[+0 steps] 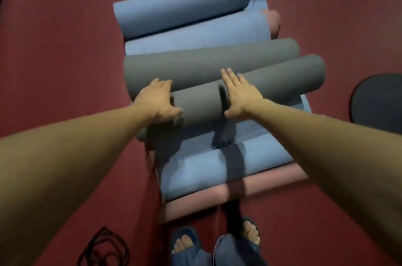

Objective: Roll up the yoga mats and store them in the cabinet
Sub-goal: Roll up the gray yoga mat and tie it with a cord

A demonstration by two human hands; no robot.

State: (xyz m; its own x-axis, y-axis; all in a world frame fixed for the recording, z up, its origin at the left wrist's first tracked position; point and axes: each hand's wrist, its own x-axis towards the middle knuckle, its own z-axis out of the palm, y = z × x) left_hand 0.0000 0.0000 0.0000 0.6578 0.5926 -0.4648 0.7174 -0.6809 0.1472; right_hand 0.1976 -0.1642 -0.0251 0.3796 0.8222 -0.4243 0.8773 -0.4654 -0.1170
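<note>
A grey yoga mat roll (199, 105) lies across flat mats on the red floor. My left hand (155, 101) grips its left end, with the thumb under the near side. My right hand (239, 93) lies flat on top of it, fingers straight. Just beyond sits a second grey roll (208, 60). Two blue rolls (180, 4) lie farther back. Beneath them are a flat blue mat (208, 163) and a pink mat (217, 196) under it.
A red carpet (65, 48) covers the floor. A dark round object (378, 100) sits at the right edge. A black tangled cord (104, 248) lies at the lower left. My feet in blue slippers (185, 239) stand at the mats' near end.
</note>
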